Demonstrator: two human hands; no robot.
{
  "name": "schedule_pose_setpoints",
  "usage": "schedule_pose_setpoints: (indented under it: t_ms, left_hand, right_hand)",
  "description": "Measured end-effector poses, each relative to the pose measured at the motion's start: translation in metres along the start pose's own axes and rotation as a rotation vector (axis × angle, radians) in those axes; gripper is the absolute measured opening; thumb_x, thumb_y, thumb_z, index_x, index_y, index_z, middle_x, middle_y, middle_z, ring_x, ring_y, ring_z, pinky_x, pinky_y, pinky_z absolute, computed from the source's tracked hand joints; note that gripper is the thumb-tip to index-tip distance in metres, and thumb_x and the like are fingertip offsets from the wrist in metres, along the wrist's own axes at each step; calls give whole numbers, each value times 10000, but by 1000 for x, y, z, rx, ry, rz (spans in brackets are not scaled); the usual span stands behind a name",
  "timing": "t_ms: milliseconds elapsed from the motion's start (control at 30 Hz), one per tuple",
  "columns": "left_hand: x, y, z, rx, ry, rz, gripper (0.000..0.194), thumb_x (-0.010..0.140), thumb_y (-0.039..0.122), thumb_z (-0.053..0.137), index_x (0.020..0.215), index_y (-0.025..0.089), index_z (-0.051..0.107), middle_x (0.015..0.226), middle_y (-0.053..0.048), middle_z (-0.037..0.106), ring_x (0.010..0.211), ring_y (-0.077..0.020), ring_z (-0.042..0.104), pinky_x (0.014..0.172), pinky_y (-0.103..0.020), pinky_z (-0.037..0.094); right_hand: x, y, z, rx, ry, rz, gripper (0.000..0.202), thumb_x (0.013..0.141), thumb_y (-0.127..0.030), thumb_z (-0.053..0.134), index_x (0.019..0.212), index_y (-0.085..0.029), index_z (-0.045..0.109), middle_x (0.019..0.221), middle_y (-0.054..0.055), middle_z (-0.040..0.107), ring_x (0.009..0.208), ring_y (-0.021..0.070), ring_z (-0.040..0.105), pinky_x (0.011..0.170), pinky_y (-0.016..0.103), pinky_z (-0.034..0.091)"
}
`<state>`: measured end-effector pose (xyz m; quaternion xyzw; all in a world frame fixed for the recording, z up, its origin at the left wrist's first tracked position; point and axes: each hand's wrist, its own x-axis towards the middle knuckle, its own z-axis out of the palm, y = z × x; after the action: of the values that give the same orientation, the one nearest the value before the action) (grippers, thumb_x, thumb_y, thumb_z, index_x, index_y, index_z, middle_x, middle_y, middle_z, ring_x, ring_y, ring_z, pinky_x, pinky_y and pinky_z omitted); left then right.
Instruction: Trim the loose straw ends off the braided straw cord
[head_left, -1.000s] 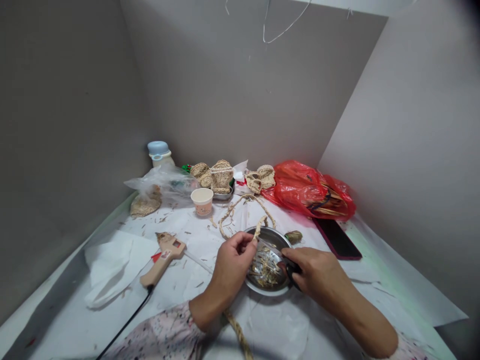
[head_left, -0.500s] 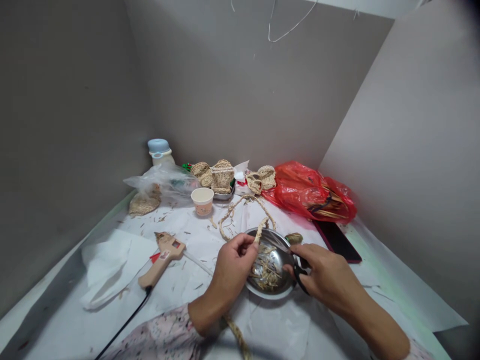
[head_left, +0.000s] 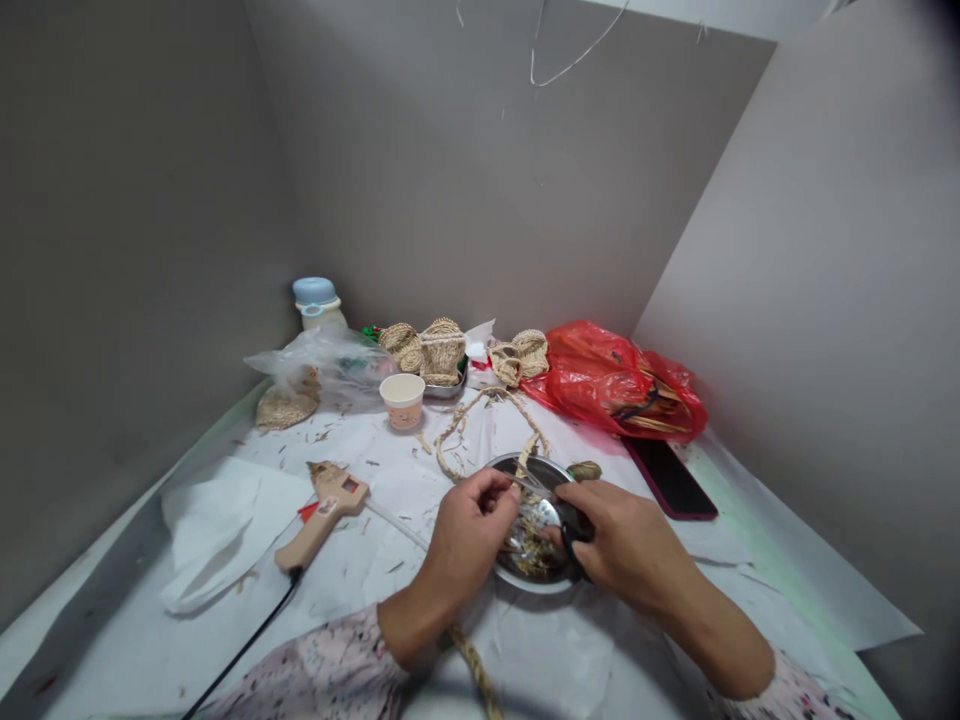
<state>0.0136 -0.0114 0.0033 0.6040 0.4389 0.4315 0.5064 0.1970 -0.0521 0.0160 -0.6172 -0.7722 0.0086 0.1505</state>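
Observation:
My left hand pinches a pale braided straw cord between thumb and fingers above a round metal bowl. Part of the cord is covered by those fingers. In my right hand is a pair of black-handled scissors, its blades lying across the cord close to my left fingertips. Whether the blades are fully closed is hard to make out. Straw clippings lie inside the bowl. Behind the bowl the cord runs in a loop, and a braided length also shows below my left wrist.
A glue gun with a black cable lies left, beside white tissue. Farther back stand a paper cup, a blue-lidded bottle, woven straw pieces and a red plastic bag. A phone lies right.
My right hand has moved left with the scissors, bringing the blades across the cord at my left fingers. My left hand has stayed nearly in place. The view has shifted slightly.

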Motion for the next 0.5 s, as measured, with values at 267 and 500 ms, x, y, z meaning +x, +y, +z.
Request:
schedule_pose_setpoints:
  t_ms: [267, 500]
  left_hand:
    - [-1, 1, 2, 71, -15, 2, 148, 793, 288, 556, 738, 155, 592, 656, 13, 541, 628, -134, 467, 598, -230, 367]
    - [-1, 2, 4, 63, -14, -4, 161, 778, 297, 563, 707, 156, 588, 626, 18, 532, 599, -130, 456, 574, -227, 356]
  right_hand:
    - [1, 0, 8, 27, 37, -32, 219, 818, -338, 593, 999, -232, 652, 869, 41, 679, 820, 198, 625, 697, 279, 418]
    - [0, 0, 11, -40, 95, -37, 165, 813, -334, 595, 926, -232, 659, 802, 20, 663, 769, 185, 611, 652, 271, 369]
